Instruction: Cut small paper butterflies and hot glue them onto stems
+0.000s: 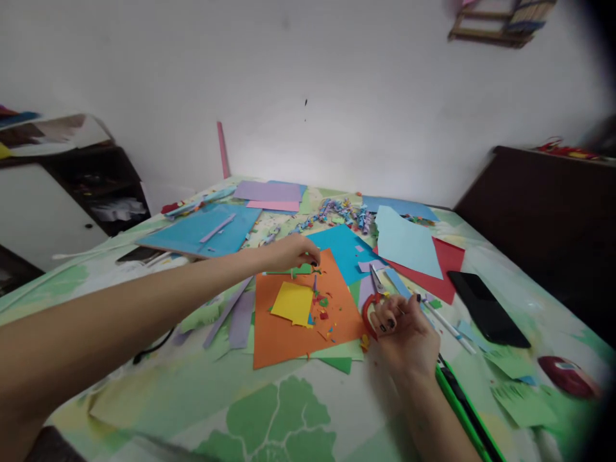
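My left hand (296, 252) reaches over the top of an orange sheet (289, 350), its fingertips pinched together beside small paper scraps. Whatever lies between those fingertips is too small to make out. On the orange sheet lies a yellow paper piece (292, 303) with several coloured snippets (323, 315) around it. At the sheet's right edge, my right hand (407, 333) is turned palm up, its fingers curled at the red-handled scissors (369, 317). The blades point away from me, and the fingers cover part of the handles.
A blue sheet (337, 240) lies under the orange one. Pale blue (409, 240) and red paper (447, 250) lie farther right, near a black phone (488, 308). A green cutter (464, 407) lies beside my right forearm. Curled paper strips (332, 208) lie at the back.
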Tool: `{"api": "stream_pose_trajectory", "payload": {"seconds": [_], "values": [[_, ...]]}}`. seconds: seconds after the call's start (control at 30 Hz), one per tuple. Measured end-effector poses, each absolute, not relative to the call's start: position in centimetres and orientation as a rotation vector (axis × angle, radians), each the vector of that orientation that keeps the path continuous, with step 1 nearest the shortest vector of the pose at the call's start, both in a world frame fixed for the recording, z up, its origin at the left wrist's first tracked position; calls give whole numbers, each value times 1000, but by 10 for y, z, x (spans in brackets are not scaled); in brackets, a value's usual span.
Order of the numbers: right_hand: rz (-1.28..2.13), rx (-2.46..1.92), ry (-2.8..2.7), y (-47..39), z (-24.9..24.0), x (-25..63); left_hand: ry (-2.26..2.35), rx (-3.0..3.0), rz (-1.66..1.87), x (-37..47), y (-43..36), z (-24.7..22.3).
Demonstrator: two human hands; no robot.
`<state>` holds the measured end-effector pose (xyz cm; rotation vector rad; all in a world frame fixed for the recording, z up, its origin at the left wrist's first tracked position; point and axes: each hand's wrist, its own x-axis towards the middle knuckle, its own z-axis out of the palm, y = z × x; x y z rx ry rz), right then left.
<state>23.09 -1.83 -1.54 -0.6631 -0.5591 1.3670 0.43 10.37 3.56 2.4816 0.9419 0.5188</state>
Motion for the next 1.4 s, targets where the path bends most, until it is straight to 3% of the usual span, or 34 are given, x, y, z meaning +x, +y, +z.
{"api": "stream_pose_trajectory", "payload": {"seconds": [0.53,0.77,0.9,1.13,1.4], "values": [[1399,-640,-395,-20,-8,238,988,2605,443,26,190,-10],[1391,-619,-395,-20,-6,239,1033,2653,628,34,217,-18],[1388,-604,-400,-20,-4,239,924,2657,691,54,216,-18],[1360,-575,-389,-19,-2,241,548,2616,423,103,198,-23],[1285,-568,-395,-17,0,249,826,2408,647,117,202,-14]]}}
